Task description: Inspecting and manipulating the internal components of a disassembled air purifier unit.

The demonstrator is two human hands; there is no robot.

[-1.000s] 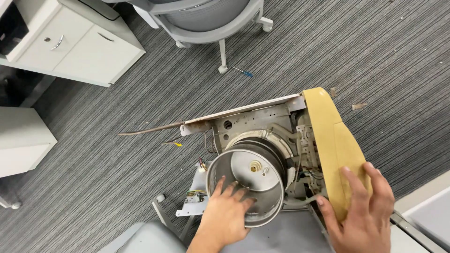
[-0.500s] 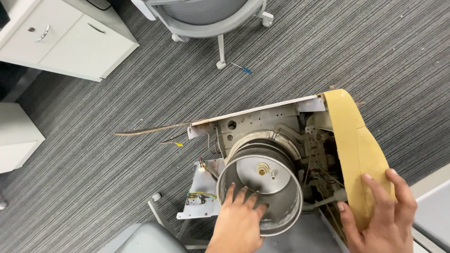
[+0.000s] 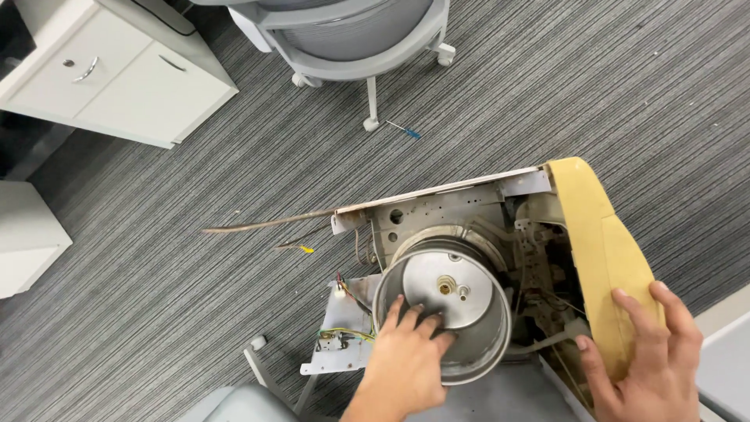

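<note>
The view has slid left and down since a moment ago, so the opened machine now sits lower right while both hands keep their places on it.

Nearest, the left hand point(image 3: 406, 355) lies with fingers spread inside the round grey metal drum point(image 3: 443, 312), pressing its floor as if to steady it; the right hand point(image 3: 644, 363) is clamped over the edge of the yellowed plastic side cover point(image 3: 598, 250), seemingly bracing the carcass on the grey striped carpet point(image 3: 195, 273). The hands are well apart. Just left of the drum hangs a small white bracket with coloured wires point(image 3: 344, 332). Farther off lie a small blue screwdriver point(image 3: 406, 131), a grey wheeled office chair point(image 3: 359, 39) and a white drawer cabinet point(image 3: 117, 74).
</note>
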